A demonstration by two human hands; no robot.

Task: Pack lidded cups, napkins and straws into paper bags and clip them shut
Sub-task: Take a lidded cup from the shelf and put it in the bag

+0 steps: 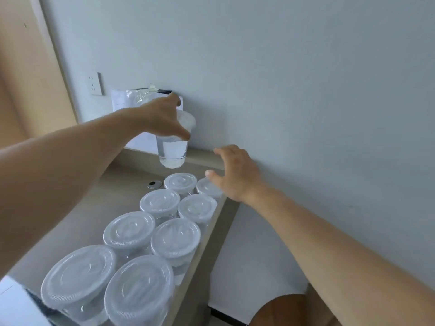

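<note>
Closest to the viewer, at the bottom edge, the first pair in a double row of clear plastic cups with translucent white lids (pixel 175 238) is seen. Eight such cups are stood in twos, close together, along the right side of a pale wood-grain counter (pixel 98 203) that runs away towards the wall.

A ninth cup (pixel 174 149), of the same kind and partly filled with clear liquid, is held in the air above the far end of the row, roughly upright and clear of the counter. It is gripped from above by the left hand (pixel 164 121), whose fingers and thumb are curled round the lid's rim.

The right hand (pixel 235 175) is held out with fingers spread and relaxed, grasping nothing, just above the farthest right cup in the row. Whether the thumb touches that lid cannot be told.

A small round metal fitting (pixel 154 184) is set into the counter left of the farthest cups. Behind the lifted cup, a white paper sheet (pixel 122 102) is taped to the pale blue-grey wall (pixel 282 78), with a white wall socket (pixel 95 84) to its left.
</note>
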